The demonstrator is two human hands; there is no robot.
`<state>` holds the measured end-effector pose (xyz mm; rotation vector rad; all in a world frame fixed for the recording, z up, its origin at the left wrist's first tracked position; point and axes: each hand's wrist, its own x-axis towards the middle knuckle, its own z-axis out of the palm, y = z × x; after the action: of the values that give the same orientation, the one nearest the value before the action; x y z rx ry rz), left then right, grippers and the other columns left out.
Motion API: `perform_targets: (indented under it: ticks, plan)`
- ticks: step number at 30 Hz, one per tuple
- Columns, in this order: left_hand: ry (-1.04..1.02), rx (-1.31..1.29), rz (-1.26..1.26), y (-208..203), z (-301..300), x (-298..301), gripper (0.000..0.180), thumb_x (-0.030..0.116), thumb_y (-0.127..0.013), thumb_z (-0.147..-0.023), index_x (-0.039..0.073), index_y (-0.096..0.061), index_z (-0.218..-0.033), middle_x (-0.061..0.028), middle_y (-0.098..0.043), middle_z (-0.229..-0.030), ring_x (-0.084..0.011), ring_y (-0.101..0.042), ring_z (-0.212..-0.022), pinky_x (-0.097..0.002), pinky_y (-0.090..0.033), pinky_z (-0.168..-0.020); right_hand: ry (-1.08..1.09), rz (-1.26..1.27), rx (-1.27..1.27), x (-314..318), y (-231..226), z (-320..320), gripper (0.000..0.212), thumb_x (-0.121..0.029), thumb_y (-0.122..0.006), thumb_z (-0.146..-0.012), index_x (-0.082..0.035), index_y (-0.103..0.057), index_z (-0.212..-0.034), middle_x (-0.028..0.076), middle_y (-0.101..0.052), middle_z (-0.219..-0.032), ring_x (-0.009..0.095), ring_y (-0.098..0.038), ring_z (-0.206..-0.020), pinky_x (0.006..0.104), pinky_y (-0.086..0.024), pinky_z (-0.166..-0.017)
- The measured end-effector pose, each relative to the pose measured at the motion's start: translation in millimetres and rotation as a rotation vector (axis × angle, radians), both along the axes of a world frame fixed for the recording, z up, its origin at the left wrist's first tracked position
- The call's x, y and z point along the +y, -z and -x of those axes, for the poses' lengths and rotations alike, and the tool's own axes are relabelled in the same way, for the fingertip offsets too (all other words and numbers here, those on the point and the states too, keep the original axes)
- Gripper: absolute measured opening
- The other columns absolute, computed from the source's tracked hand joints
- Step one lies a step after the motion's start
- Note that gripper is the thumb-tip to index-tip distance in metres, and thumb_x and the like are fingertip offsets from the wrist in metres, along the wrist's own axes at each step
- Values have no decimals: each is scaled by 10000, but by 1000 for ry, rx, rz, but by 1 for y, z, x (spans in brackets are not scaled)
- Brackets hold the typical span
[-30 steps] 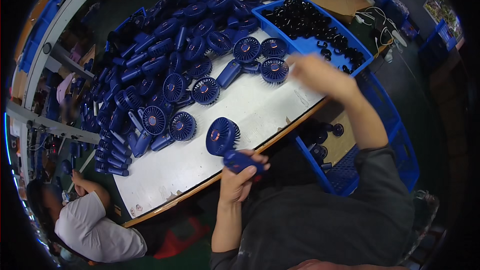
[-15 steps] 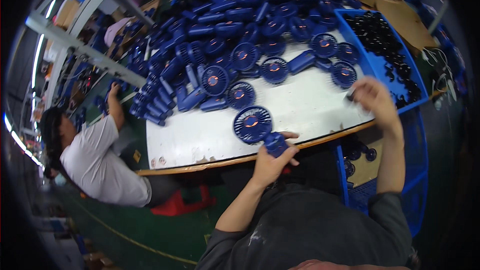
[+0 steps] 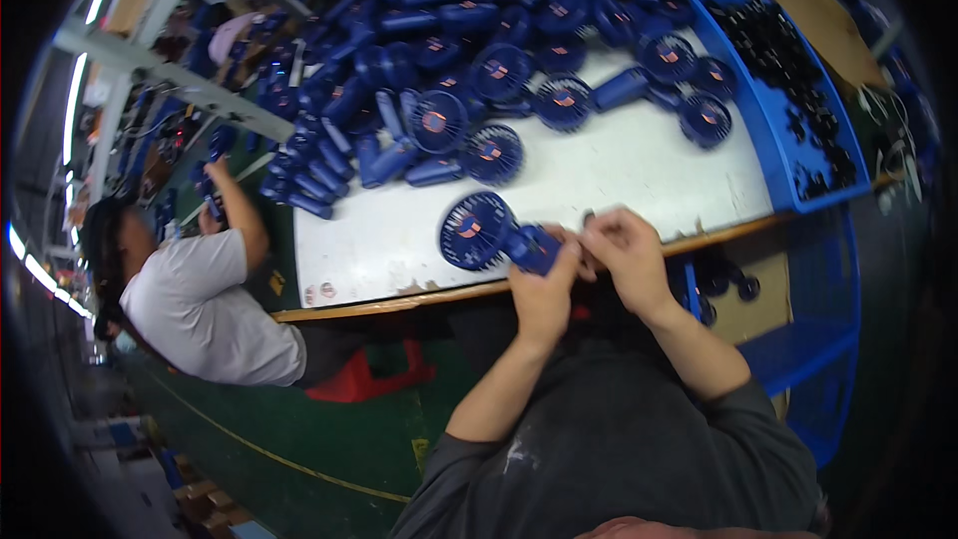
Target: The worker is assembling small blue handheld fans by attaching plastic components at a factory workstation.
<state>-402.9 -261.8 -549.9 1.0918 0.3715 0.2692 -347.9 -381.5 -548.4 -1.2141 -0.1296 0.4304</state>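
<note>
My left hand is wrapped round the handle of a dark blue handheld fan. Its round grille faces up and points left, over the front of the white table. Close beside the handle's end, my right hand has its fingertips pinched on a small black part, whose exact shape I cannot make out. Whether that part touches the fan is hidden by my fingers.
Many similar blue fans are heaped across the white table. A blue bin of small black parts stands at its right end. Below is another blue crate. A co-worker sits at left, holding a fan.
My right hand has come from beside the blue bin, leftward to the fan's handle, with the small black part. The fan in my left hand has tilted and shifted slightly left.
</note>
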Motion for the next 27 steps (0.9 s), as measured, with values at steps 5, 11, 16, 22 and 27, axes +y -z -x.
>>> perform_targets:
  ticks: [5, 11, 16, 22, 27]
  plan:
    - [-105, -28, -89, 3, -14, 25, 250, -45, -586, -902, -12, -509, -1137, -153, -642, -1011, -224, -660, -883, -362, -630, -683, 156, 121, -262, -20, 14, -42, 106, -38, -638, -922, 7, -630, -1017, 11, -635, -896, 73, -585, -822, 226, -476, -757]
    - [-192, -32, -169, 12, 14, 60, 255, -31, -598, -912, -21, -505, -1149, -141, -631, -989, -204, -648, -869, -337, -629, -626, 26, 655, -674, -35, 10, -37, 179, -50, -672, -852, -4, -648, -1023, 120, -652, -1001, 245, -631, -892, 338, -513, -809]
    - [-122, 8, -103, 14, 21, 58, 259, -40, -585, -920, -40, -499, -1165, -144, -623, -1011, -195, -643, -885, -326, -623, -636, 6, 886, -1103, 0, 16, -54, 242, -93, -710, -790, -31, -666, -1019, 119, -628, -1095, 306, -573, -1022, 399, -496, -869]
    - [-18, 23, -220, 12, 21, 53, 301, -16, -617, -908, -61, -532, -1193, -131, -632, -999, -163, -642, -839, -288, -611, -649, -146, 771, -860, 6, 15, -65, 174, -92, -675, -863, -22, -667, -1022, 65, -659, -936, 186, -609, -875, 323, -506, -774]
    - [91, -89, -177, 2, 22, 40, 282, -19, -639, -916, -39, -569, -1188, -81, -622, -952, -121, -634, -768, -266, -569, -656, -493, 101, -96, 2, -24, -28, 192, -57, -614, -951, 49, -600, -1110, 23, -649, -895, 50, -592, -793, 236, -499, -703]
